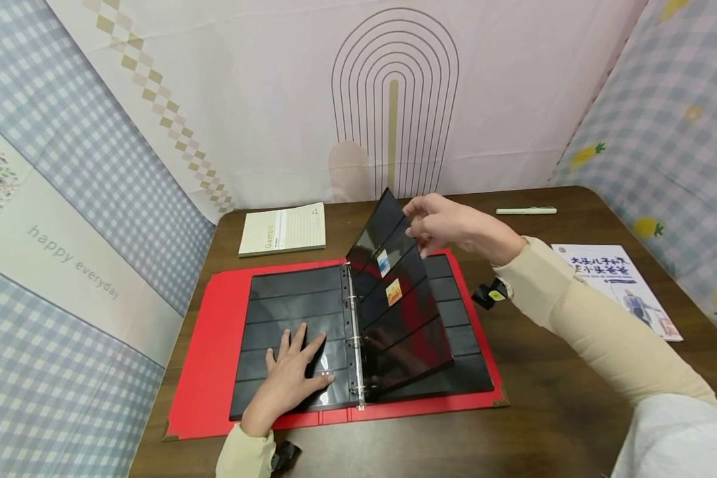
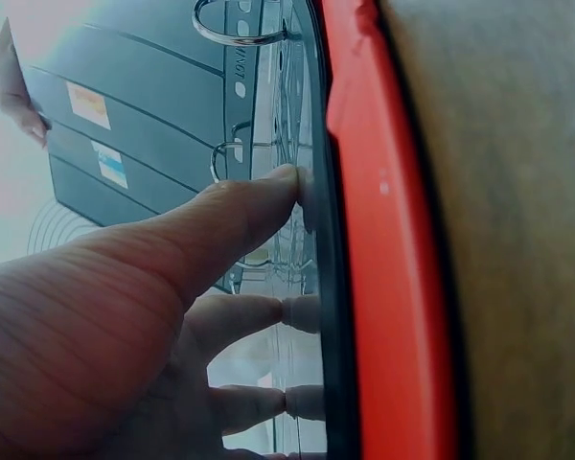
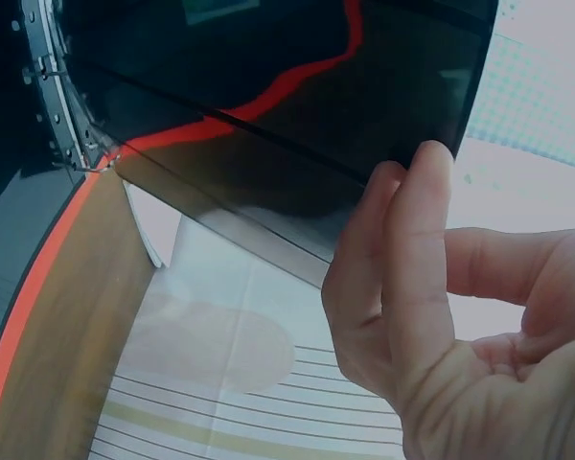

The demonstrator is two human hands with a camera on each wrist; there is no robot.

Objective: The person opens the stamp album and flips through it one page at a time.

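Observation:
A red stamp album lies open on the table, its black pages held by metal rings along the spine. My left hand rests on the left page with fingers spread; in the left wrist view its thumb touches the page near the rings. A black page stands tilted up over the right side, its outer edge pinched by my right hand. On that page sit an orange stamp and a blue one. The right wrist view shows fingers at the page corner.
A cream notebook lies behind the album on the left. At the back right is a pale green pen, with a white booklet nearer on the right. Patterned cloth hangs behind the table and along both sides.

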